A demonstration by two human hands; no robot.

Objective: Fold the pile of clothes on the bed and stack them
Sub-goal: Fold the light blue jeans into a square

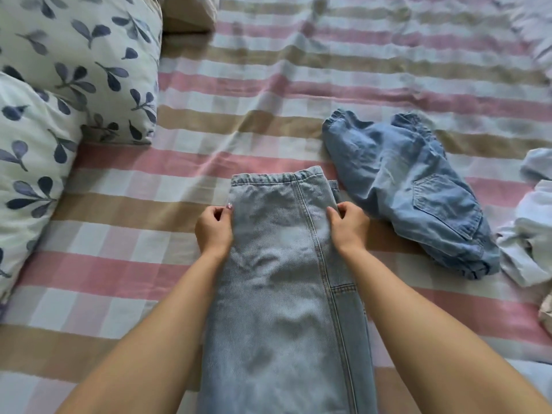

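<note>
Pale-washed denim fills the lower centre of the frame: the pale jeans (277, 264) are laid lengthwise on the bed, running from the bottom edge up to a stitched, hemmed end just above the middle. They are doubled over, with one seam running down the right half and a second layer showing along the right edge.

The jeans are held at both sides, a little below that hemmed end. The left edge is pinched by the left hand (213, 228), its fingers curled in and a painted nail showing against the cloth. The right edge is gripped by the right hand (349, 227), fingers bent over the fold. Both forearms are stretched out from the bottom corners of the frame.

To the right of centre a second denim garment (418, 189) is seen — a deeper blue, crumpled, unfolded, with a patch pocket turned up. It lies just beside the jeans, apart from either hand. At the right edge a heap of pale blue clothes (525, 234) is partly cut off.

Everything is spread on a bedspread (268, 85) striped in pink, tan and white. Two pillows (74, 55) printed with dark blue leaves are stacked in the upper left of the frame.
</note>
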